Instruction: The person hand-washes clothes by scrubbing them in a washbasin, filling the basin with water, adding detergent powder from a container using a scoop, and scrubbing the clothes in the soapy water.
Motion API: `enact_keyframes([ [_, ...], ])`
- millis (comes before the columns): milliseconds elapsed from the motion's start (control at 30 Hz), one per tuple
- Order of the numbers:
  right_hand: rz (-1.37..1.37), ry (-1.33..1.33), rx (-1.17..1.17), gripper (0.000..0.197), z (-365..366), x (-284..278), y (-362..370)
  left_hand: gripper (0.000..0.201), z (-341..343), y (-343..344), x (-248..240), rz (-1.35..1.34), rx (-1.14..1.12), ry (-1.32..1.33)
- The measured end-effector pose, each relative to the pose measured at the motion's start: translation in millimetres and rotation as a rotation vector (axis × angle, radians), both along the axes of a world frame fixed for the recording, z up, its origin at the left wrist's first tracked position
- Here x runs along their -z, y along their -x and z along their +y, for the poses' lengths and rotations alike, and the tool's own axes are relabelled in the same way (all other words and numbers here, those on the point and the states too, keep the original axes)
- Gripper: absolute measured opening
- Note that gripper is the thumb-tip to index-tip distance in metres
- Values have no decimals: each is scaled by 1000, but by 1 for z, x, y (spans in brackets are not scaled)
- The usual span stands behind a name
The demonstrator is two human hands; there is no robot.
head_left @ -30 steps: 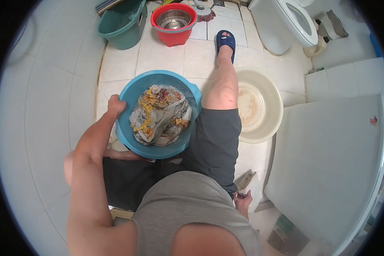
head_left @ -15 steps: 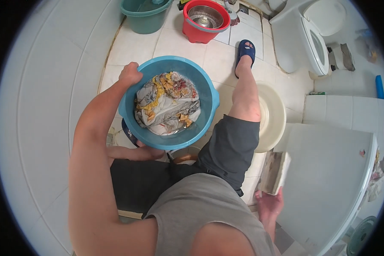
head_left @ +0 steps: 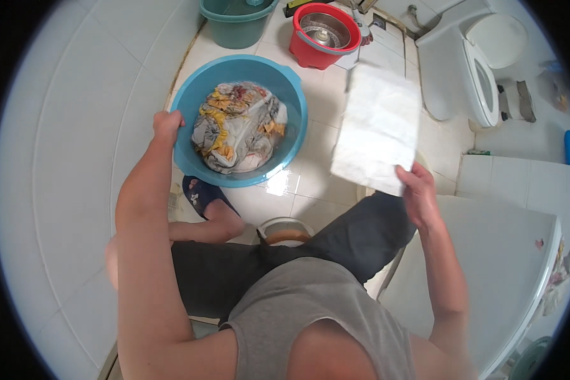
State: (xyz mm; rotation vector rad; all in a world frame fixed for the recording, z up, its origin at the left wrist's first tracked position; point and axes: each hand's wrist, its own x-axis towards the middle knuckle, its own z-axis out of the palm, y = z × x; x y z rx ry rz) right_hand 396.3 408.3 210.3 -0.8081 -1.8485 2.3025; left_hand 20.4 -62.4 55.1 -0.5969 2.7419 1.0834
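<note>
On the left, my left hand [head_left: 167, 125] is closed round the rim of a round blue basin [head_left: 295, 120]. Wet patterned cloth [head_left: 237, 130], white with yellow, grey and reddish parts, lies bunched in a little water inside it. To the right of the basin, my right hand [head_left: 420, 190] grips the lower right corner of a white rectangular board [head_left: 379, 130], thumb on its upper face. The board is held raised over the floor, slightly blurred, its broad pale side up. It partly covers a cream basin [head_left: 423, 166] behind my right knee.
Beyond the blue basin stand a green bucket [head_left: 237, 30] and a red mop bucket [head_left: 305, 47] with a metal spinner. A toilet [head_left: 478, 76] is at the far right. A white flat-topped unit [head_left: 481, 266] stands close by my right arm; a tiled wall [head_left: 76, 158] borders the left.
My right hand has lifted the board from beside the white unit up and forward, turning its broad white face up. The blue basin has shifted away from me. My right leg has drawn back.
</note>
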Motion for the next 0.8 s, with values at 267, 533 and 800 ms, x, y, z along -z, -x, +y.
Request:
enact_keyframes([
  [267, -344, 94, 59, 24, -27, 250, -44, 22, -13, -13, 50, 63, -187, -318],
  [533, -255, 473, 443, 24, -136, 327, 11, 20, 5, -16, 48, 67, -97, -297],
  [800, -648, 311, -301, 31, -128, 308, 47, 19, -8, -5, 47, 47, -74, -202],
])
